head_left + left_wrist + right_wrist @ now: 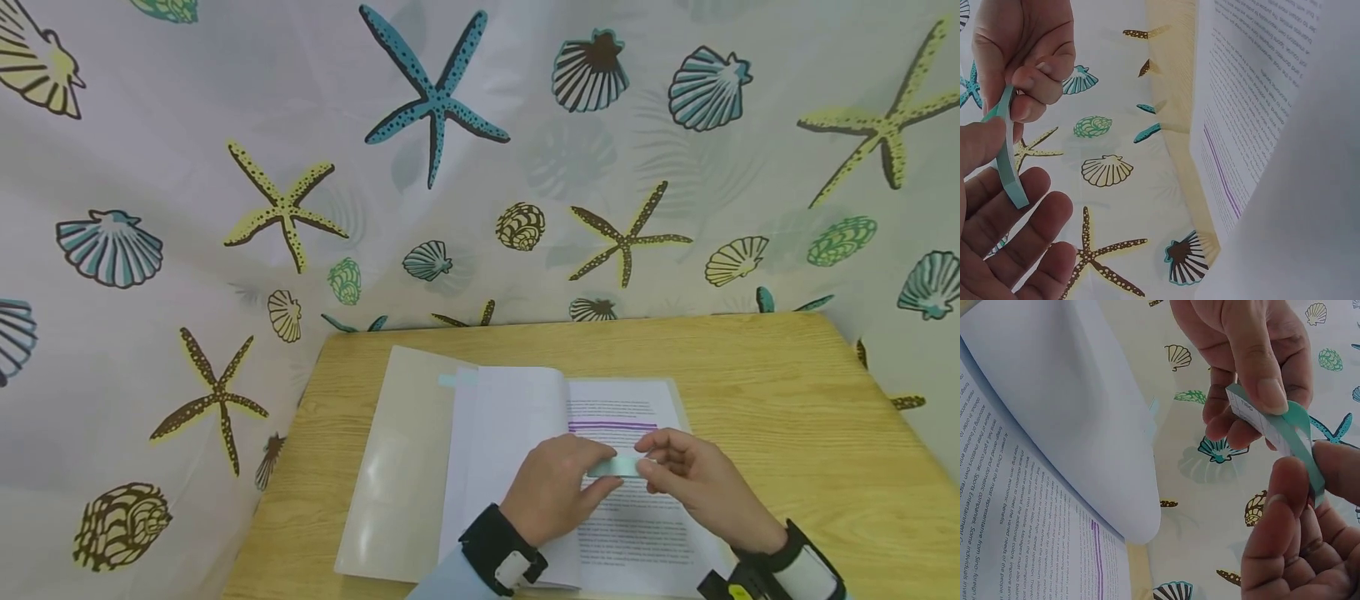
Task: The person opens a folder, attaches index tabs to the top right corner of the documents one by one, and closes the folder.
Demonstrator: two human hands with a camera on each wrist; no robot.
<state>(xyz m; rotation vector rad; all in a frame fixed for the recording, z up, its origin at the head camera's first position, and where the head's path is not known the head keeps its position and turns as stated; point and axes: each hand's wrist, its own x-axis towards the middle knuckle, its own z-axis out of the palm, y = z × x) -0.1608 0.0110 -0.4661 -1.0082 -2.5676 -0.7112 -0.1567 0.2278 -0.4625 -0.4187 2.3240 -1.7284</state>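
Left hand [553, 487] pinches pale green pad [617, 467] at 9 o'clock, right hand [701, 483] pinches its 3 o'clock end; open book [510, 442] underneath, purple lines [612, 427] toward 12.

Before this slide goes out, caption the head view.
Left hand and right hand pinch a mint-green sticky-note pad over an open booklet with purple-marked text.

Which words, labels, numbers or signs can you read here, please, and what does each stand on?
"Sports Entertainment": the printed page.
"domestic companies": the same page.
"needs of the people": that page.
Remaining print: mostly too small or blurred.
Teal strip: small marking, too unclear to read.
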